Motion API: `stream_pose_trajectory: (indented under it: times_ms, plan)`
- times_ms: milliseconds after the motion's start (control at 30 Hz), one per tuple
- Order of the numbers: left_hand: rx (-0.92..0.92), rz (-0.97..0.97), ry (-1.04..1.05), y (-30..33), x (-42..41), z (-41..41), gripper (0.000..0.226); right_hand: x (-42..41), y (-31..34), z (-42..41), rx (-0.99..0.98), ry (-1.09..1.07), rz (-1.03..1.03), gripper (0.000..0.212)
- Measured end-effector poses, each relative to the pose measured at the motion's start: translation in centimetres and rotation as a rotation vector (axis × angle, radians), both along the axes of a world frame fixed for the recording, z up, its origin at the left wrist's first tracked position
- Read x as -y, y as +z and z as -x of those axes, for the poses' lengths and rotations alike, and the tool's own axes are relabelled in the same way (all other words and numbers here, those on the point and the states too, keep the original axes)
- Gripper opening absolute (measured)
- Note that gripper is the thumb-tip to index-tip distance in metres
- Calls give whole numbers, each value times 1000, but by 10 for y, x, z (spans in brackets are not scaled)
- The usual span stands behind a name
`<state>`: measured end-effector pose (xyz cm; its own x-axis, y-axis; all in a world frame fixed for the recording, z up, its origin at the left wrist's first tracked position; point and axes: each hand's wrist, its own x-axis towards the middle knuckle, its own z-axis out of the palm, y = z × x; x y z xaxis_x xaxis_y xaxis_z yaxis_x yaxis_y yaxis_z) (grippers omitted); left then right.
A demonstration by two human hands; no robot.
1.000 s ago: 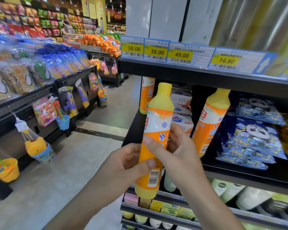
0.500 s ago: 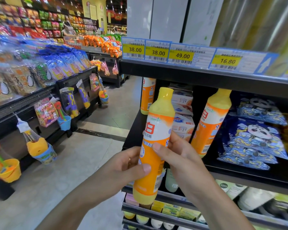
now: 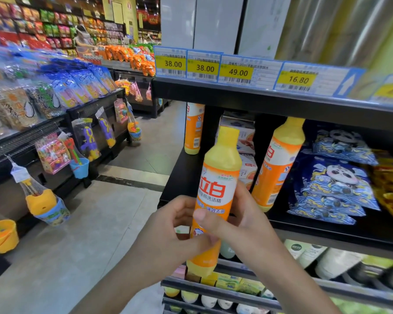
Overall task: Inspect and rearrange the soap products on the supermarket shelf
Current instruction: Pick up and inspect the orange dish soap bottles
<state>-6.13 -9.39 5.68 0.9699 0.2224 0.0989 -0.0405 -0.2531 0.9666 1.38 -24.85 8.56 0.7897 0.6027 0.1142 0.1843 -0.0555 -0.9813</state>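
Where the black metal supermarket shelf [image 3: 247, 99] carries four yellow price labels [image 3: 237, 72] on its front edge, three orange plastic detergent bottles with yellow caps show. Two stand on the shelf board: one at the left end [image 3: 193, 130], one right of centre [image 3: 279, 164]. A third, the held orange bottle [image 3: 216, 200], is in front of the shelf, long axis near upright, cap uppermost, label facing the camera. Left hand [image 3: 168, 236] and right hand [image 3: 243, 225] both curl around its lower body.
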Motion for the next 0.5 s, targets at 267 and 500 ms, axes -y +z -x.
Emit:
stream_pose_trajectory:
  times_ms: [267,500]
  plan:
    - [-11,-24,-46,3,40,-18,46,36,-4,2,102,-276,6,43]
    - [121,-98,45,20,52,-54,31,105,-1,0,46,-456,-8,44]
